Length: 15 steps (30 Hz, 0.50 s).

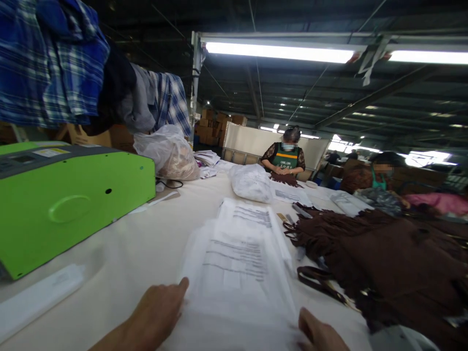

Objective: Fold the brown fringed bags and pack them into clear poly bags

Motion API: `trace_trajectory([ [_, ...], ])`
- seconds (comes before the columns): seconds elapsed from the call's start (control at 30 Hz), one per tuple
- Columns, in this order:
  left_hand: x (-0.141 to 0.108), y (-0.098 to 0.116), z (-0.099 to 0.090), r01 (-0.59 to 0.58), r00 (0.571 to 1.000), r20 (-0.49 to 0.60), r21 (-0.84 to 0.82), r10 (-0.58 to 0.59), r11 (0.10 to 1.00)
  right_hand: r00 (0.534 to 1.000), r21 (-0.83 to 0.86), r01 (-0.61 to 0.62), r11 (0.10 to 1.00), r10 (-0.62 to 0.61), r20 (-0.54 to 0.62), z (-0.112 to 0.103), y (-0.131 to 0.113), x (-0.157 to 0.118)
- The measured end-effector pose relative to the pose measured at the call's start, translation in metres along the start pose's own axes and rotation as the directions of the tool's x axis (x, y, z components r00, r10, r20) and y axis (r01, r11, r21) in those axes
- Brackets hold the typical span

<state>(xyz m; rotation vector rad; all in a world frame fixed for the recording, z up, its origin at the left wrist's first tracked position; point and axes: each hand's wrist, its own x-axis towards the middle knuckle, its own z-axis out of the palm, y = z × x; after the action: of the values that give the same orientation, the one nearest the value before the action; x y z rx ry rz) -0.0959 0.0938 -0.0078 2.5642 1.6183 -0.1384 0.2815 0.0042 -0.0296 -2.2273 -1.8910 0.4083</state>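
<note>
Head view, printed plastic bag (234,273) between left grip (157,312) and right grip (321,332), both pinching its side edges

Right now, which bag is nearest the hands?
The front printed bag, between left hand and right hand; the printed bag behind it and both puffy bags are farther away.

White translucent bag (234,290), dark printed lines, blurred; spread out; overlapping similar printed bag (243,210) on pale table (146,248)
</note>
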Motion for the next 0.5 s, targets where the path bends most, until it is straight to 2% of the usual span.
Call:
trace_trajectory([
  [0.03, -0.003, 0.0, 0.008, 0.044, 0.998, 0.035, -0.049, -0.042, 0.998, 0.999, 0.147, -0.038, 0.988, 0.037, 0.011, 0.008, 0.002, 0.001],
  [0.1, 0.004, 0.002, 0.017, 0.065, 0.998, 0.029, -0.166, -0.061, 0.984, 0.986, 0.44, -0.168, 0.882, 0.155, 0.066, 0.016, -0.007, 0.015],
  [0.17, 0.027, 0.006, 0.014, 0.026, 0.998, -0.054, -0.249, -0.04, 0.968, 0.953, 0.621, -0.295, 0.726, 0.267, 0.14, 0.013, -0.027, 0.043],
  [0.2, 0.043, 0.008, 0.007, 0.006, 0.994, -0.106, -0.266, -0.035, 0.964, 0.96, 0.673, -0.252, 0.695, 0.269, 0.082, 0.007, -0.036, 0.061],
  [0.3, 0.093, 0.006, -0.022, 0.009, 0.97, -0.23, -0.274, -0.075, 0.962, 0.951, 0.657, -0.195, 0.728, 0.304, -0.055, -0.024, -0.054, 0.113],
  [0.37, 0.117, 0.0, -0.043, 0.059, 0.945, -0.289, -0.316, -0.155, 0.947, 0.937, 0.607, -0.167, 0.777, 0.316, -0.146, -0.046, -0.054, 0.134],
  [0.43, 0.127, -0.007, -0.06, 0.109, 0.912, -0.325, -0.394, -0.249, 0.913, 0.921, 0.558, -0.111, 0.823, 0.296, -0.254, -0.064, -0.049, 0.138],
  [0.5, 0.121, -0.012, -0.072, 0.144, 0.884, -0.322, -0.501, -0.338, 0.854, 0.897, 0.536, -0.043, 0.843, 0.269, -0.352, -0.075, -0.045, 0.126],
])
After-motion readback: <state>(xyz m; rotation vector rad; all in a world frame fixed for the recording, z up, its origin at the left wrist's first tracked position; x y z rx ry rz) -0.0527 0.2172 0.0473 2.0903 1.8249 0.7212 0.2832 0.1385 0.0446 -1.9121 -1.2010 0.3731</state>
